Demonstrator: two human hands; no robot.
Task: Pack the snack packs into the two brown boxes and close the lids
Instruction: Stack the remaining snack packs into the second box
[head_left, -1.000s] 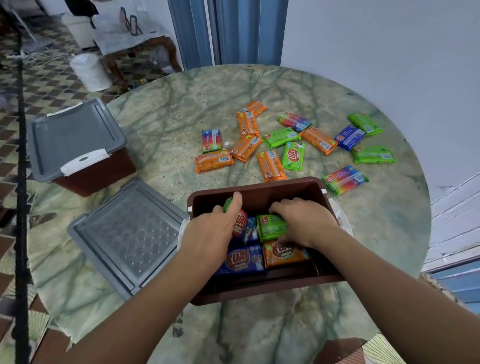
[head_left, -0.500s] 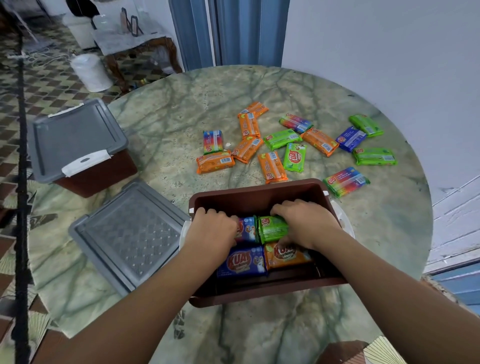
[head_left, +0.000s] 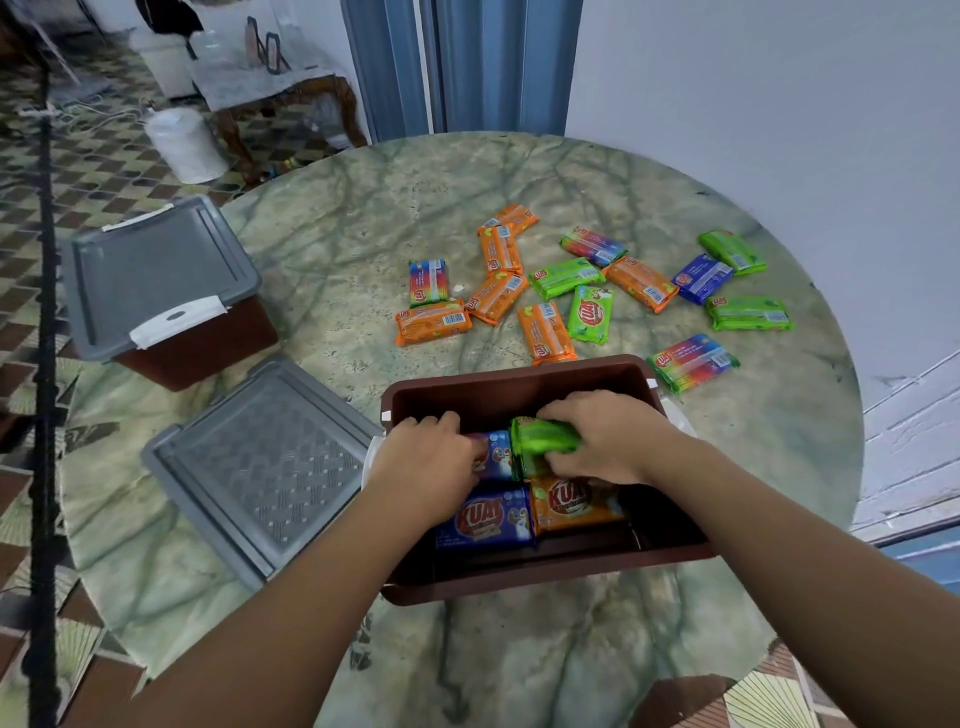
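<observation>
Gripping green pack (head_left: 540, 441): right hand (head_left: 597, 441) | left hand (head_left: 426, 462) curled on blue pack (head_left: 493, 456) | inside open box (head_left: 519, 382)

Glossy foil-like snack packs (head_left: 590, 313); smooth brown plastic box (head_left: 519, 384); grey textured plastic lid (head_left: 265, 467); polished veined stone table (head_left: 337, 249).

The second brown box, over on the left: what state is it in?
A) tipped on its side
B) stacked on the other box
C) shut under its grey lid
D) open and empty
C: the second brown box stands upright with its grey lid on top.
</observation>
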